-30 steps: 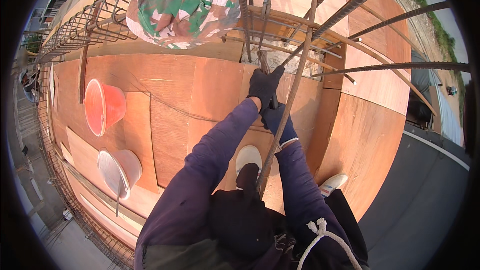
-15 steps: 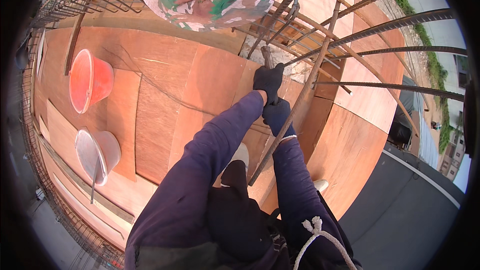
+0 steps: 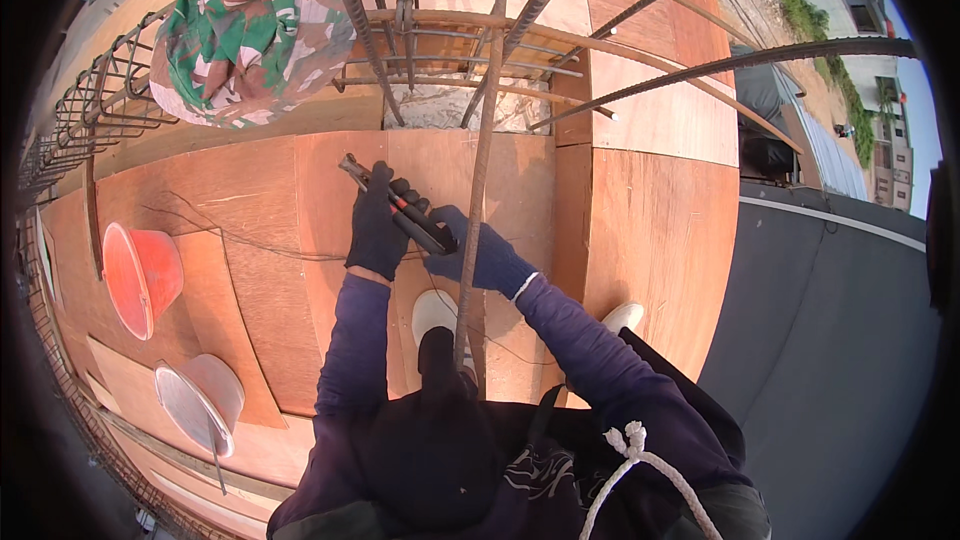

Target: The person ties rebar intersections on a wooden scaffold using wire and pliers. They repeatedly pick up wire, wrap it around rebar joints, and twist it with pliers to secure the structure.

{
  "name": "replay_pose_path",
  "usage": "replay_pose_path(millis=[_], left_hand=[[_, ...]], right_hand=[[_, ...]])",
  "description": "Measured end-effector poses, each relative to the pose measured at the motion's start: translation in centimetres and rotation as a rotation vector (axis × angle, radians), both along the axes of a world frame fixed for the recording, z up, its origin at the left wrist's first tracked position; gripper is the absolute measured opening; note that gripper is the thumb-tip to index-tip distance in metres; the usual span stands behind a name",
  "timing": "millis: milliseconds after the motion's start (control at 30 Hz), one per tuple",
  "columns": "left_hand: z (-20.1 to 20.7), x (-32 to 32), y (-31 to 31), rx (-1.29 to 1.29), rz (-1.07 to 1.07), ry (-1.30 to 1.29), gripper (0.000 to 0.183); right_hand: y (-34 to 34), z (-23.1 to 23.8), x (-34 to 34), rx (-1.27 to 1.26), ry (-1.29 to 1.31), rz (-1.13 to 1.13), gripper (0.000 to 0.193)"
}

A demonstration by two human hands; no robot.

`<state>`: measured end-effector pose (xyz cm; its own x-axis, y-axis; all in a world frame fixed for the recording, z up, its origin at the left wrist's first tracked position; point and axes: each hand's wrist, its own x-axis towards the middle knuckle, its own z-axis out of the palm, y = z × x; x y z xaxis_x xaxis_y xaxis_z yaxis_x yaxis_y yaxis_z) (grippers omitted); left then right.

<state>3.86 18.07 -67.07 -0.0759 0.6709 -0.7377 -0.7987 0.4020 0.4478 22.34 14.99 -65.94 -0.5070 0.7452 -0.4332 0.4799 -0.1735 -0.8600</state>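
In front of me, both gloved hands hold a pair of pliers [image 3: 412,214] with a dull metal head and black-and-red handles; the head points up and left. My left hand [image 3: 376,230], in a black glove, is closed round the pliers near the head. My right hand [image 3: 487,258], in a blue knitted glove, is closed at the handle ends. A long rusty steel bar [image 3: 483,155] slants across the view in front of my right hand. Thin dark wire [image 3: 300,256] lies on the plywood [image 3: 255,315] beside my left hand.
A person in a camouflage hat [image 3: 240,35] is close at the far left. Ribbed rebars [image 3: 690,75] jut across the far right. A red bucket [image 3: 143,275] and a whitish bucket [image 3: 205,402] stand at left. A rebar cage [image 3: 95,125] runs behind them.
My hands have drawn back and left from the rebars with the pliers, which now show between them. The view has shifted, so the hat and rebars appear further left.
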Motion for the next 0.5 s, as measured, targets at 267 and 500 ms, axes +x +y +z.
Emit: replay_pose_path(millis=[267,500], left_hand=[[-1.8,-0.8,-3.6,0.164,-0.066,0.177,0.047],[-2.2,-1.9,-4.4,-0.057,-0.076,0.399,0.036]], right_hand=[[0.3,-0.9,-0.5,-0.610,0.295,-0.048,0.038],[2.8,3.8,9.2,-0.980,0.241,-0.162,0.064]])
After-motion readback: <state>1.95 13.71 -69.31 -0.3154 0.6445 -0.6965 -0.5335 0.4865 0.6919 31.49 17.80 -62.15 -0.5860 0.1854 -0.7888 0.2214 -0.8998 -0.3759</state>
